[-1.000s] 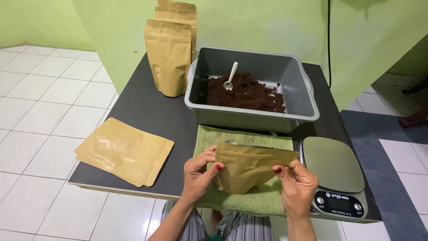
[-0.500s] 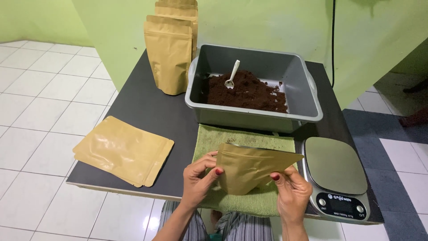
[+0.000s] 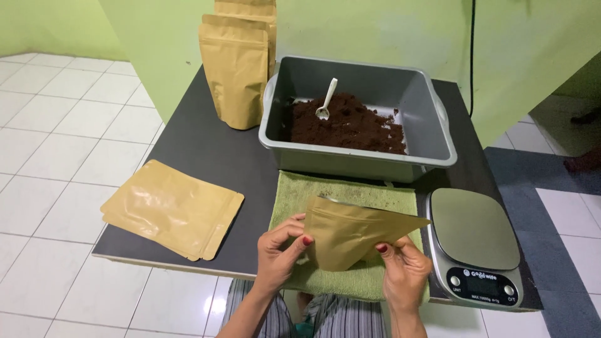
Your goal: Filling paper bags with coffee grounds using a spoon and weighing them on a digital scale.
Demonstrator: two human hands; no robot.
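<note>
Dark table (image 3: 206,150) — both hands (image 3: 282,250) pinch a tan pouch (image 3: 350,231).

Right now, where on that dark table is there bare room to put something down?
The widest bare patch of the dark tabletop lies between the upright tan pouches, the flat stack of tan pouches and the grey tub of brown powder. The front right is crowded: green towel, silver scale and both hands.

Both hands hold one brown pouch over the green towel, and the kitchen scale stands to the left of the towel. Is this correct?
Not quite. The head view shows the kitchen scale to the right of the green towel, not the left. The rest holds: left hand and right hand hold one brown pouch over it.
</note>
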